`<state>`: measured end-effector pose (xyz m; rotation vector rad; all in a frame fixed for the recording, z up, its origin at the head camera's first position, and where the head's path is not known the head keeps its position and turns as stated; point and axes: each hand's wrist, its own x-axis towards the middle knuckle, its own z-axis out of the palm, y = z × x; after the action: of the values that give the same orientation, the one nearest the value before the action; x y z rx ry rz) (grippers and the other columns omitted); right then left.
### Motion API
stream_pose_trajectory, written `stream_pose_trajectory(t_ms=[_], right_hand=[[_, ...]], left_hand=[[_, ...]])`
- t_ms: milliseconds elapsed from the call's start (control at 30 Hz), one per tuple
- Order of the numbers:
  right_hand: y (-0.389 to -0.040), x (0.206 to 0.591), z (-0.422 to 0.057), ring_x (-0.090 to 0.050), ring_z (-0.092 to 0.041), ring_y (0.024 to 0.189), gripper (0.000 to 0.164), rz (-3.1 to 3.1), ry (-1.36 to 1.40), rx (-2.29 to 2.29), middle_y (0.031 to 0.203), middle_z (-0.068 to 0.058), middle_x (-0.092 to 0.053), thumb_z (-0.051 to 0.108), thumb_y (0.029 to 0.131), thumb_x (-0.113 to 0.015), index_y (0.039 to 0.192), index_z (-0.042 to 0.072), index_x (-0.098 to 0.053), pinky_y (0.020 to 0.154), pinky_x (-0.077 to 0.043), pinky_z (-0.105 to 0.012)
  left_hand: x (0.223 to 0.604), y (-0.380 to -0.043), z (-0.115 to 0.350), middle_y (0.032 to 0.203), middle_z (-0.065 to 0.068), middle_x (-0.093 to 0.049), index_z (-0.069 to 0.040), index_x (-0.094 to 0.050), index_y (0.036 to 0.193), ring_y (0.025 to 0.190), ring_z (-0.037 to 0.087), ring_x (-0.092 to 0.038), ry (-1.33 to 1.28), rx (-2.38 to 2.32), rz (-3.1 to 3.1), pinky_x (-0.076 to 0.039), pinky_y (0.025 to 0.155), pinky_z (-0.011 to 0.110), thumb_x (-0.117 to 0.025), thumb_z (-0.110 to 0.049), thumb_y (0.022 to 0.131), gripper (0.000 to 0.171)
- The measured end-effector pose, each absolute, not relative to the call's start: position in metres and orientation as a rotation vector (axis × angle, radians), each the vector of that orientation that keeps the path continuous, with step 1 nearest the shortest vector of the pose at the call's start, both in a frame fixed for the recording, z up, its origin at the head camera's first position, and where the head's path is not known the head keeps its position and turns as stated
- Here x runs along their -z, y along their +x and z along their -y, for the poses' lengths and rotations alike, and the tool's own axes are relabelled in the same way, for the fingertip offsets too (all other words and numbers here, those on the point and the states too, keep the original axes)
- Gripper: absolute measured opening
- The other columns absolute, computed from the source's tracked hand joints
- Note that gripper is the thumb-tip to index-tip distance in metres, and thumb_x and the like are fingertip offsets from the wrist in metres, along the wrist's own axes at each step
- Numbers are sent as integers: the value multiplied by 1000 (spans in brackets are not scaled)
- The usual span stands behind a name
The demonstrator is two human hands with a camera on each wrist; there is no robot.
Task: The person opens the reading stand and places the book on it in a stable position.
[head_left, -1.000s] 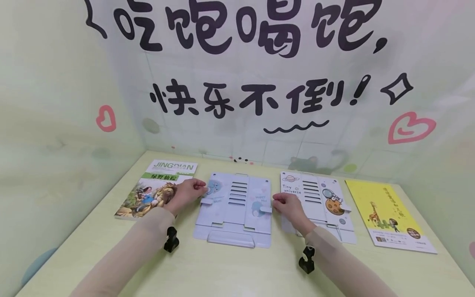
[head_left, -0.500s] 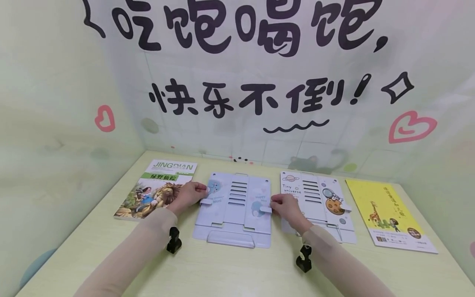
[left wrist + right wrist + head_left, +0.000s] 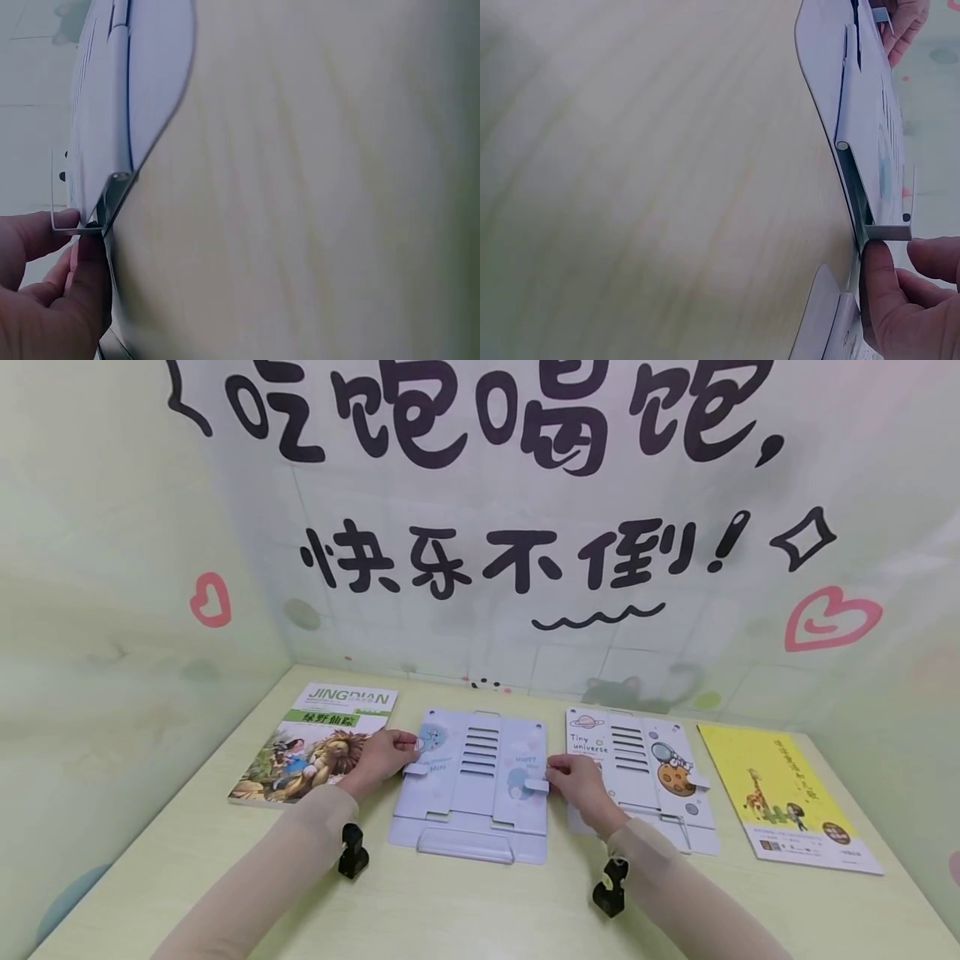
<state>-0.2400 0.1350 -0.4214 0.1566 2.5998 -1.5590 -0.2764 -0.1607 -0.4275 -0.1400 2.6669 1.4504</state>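
Two pale sleeves (image 3: 277, 860) reach over the tabletop (image 3: 465, 910) from seven and five o'clock, each with a black device (image 3: 353, 852) at the wrist. Before them, at the centre of the clock, lies one pale stand (image 3: 478, 789), folded nearly flat, with its front flap (image 3: 465, 845) at six o'clock.

The left hand (image 3: 381, 760) is at ten o'clock of this stand, and its fingers (image 3: 45, 231) pinch the left edge, just beside the left clip (image 3: 415, 769). The right hand (image 3: 583, 783) is at three o'clock, with thumb and index finger together on the right edge, close by the right clip (image 3: 536, 785). In the right wrist view, a narrow gap (it is like a thin wedge) shows between the upper panel (image 3: 871, 135) and the base plate (image 3: 825, 67).

Toward three o'clock, partly behind the right hand, lies the "Tiny universe" stand (image 3: 641, 785) with an astronaut print. Farther in the same direction is a yellow book (image 3: 783, 793) with a giraffe. Toward ten o'clock, partly behind the left hand, there is a lion-cover book (image 3: 318, 735).

At twelve o'clock, behind everything, rises a pale wall (image 3: 465, 643) carrying large black characters (image 3: 487, 560), and a pink heart (image 3: 832, 618) is at two o'clock.
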Motion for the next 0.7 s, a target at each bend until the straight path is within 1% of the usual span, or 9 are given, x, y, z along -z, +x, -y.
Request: stream_pose_trajectory(t_ms=[200,333,500,700], right_hand=[[-240,422,-135,-62,-17,85,28,-2611,149,1593,103,-22,-65,-1,88,-58,115,-11,-60,75,-55,-29],[-240,422,-134,-60,-15,84,28,-2617,166,1617,102,-19,-64,-1,89,-58,115,-9,-60,74,-54,-26],[-241,423,-133,-58,-13,82,30,-2583,191,1716,95,-15,-62,-4,87,-58,117,-9,-59,72,-54,-23],[-241,422,-132,-57,-12,80,33,-2504,226,1824,91,-11,-58,-6,86,-59,119,-8,-57,72,-55,-24]], left_hand=[[430,-276,162,99,17,-64,7,-61,112,88,23,-60,-132,-1504,-2674,-49,67,24,-65,-3,85,28],[431,-274,161,103,18,-64,7,-60,114,92,25,-60,-136,-1555,-2668,-49,70,24,-65,-3,85,30],[429,-272,161,110,20,-62,7,-58,118,98,27,-59,-162,-1667,-2618,-50,75,23,-63,-2,86,33],[426,-268,160,111,19,-59,6,-56,120,99,25,-57,-179,-1760,-2571,-49,77,22,-61,0,87,35]])
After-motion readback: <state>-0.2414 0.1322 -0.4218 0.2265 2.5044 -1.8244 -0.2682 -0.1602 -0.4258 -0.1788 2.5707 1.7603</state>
